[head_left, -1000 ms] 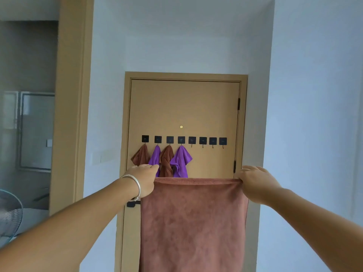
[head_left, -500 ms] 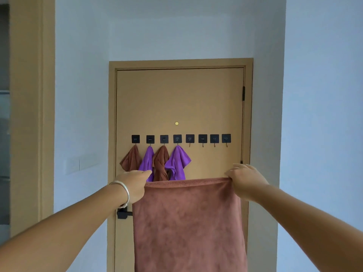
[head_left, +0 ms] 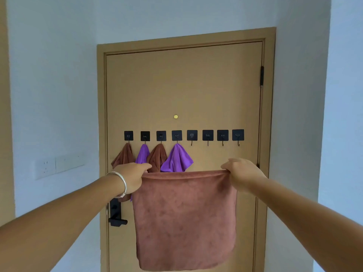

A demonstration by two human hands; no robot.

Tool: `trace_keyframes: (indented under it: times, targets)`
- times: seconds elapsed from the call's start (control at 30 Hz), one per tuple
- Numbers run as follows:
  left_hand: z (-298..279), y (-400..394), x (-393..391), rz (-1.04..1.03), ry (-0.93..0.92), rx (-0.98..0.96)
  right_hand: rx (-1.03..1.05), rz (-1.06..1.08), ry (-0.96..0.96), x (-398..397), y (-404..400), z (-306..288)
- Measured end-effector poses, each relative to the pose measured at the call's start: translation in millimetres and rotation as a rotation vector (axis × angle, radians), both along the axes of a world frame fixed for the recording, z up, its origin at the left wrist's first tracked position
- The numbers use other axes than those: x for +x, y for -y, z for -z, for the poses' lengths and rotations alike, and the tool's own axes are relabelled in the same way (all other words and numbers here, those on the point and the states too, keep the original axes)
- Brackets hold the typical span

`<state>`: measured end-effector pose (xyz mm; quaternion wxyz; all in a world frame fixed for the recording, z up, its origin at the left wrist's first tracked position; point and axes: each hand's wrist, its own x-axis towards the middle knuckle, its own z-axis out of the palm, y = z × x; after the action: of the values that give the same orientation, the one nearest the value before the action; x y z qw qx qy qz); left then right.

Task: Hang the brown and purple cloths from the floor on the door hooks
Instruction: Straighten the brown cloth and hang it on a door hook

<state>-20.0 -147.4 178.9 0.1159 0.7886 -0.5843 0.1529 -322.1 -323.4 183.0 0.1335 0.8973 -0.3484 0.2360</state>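
The person has stepped closer to the door (head_left: 184, 91), which now fills more of the view and sits slightly tilted, its frame top sloping up to the right. The glass panel and fan once seen at far left are gone from view. Both hands, left (head_left: 130, 176) and right (head_left: 242, 173), have moved closer together, so the held brown cloth (head_left: 184, 218) sags slightly along its top edge instead of stretching taut.
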Motion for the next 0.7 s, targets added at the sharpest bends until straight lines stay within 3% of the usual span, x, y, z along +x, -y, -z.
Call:
trace_keyframes:
  times: [0.27,0.7]
  targets:
    - [5,97,50,0.126,-0.161,-0.123,0.102,-0.006,0.109,54,92,16]
    - [-7,282,177,0.413,-0.654,-0.194,0.212,0.108,0.483,177,226,-10]
